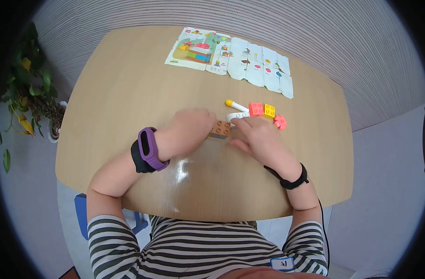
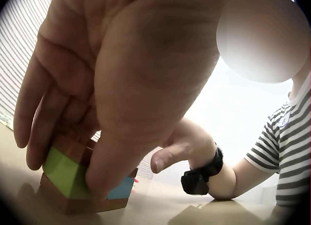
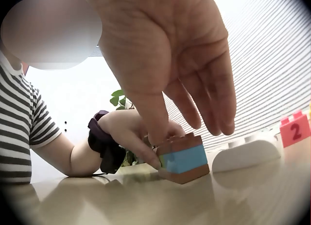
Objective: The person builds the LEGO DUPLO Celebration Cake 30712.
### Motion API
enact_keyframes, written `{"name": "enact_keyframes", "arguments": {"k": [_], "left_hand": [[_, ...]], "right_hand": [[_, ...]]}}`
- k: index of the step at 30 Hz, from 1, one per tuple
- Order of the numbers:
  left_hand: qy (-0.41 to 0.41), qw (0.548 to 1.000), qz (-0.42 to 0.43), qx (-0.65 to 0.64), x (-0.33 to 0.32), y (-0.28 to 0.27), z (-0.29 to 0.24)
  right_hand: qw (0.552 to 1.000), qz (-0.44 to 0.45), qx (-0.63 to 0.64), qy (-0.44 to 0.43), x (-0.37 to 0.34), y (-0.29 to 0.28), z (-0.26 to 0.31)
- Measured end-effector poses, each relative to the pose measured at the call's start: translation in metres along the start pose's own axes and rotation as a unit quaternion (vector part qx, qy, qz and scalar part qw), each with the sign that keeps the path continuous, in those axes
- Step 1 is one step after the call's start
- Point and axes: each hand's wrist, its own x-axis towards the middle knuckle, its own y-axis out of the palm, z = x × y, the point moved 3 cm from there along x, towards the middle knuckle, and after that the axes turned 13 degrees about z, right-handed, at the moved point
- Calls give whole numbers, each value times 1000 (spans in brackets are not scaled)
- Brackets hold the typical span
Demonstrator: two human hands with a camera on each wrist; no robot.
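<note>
My left hand pinches a small brick stack on the table, its thumb against the light green brick in the left wrist view. The stack has a brown layer at top and bottom, with green and a blue brick between. My right hand reaches over a white curved brick, its fingers loosely extended. In the right wrist view, the right fingertips hang above the white brick, which lies beside the stack.
Behind the right hand lie a white stick with a yellow tip, a red brick, a yellow brick and a red flower piece. An unfolded instruction sheet is at the far edge. A potted plant stands left of the table.
</note>
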Motion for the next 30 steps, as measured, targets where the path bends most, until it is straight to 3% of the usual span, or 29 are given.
{"name": "enact_keyframes", "arguments": {"k": [4,7,10,16,30], "left_hand": [[18,999,-32,-26,2,-3,-1],[31,998,3,-63,3,1,-5],[43,996,15,-72,4,2,-7],[47,996,13,-73,3,3,-8],[48,996,10,-71,4,4,-7]], "right_hand": [[998,10,-36,46,-3,-7,-8],[996,-21,-81,38,-4,-13,-9],[992,3,-98,76,-5,-12,-19],[994,10,-69,88,-5,-17,-18],[986,30,-132,92,-3,-7,-33]]}}
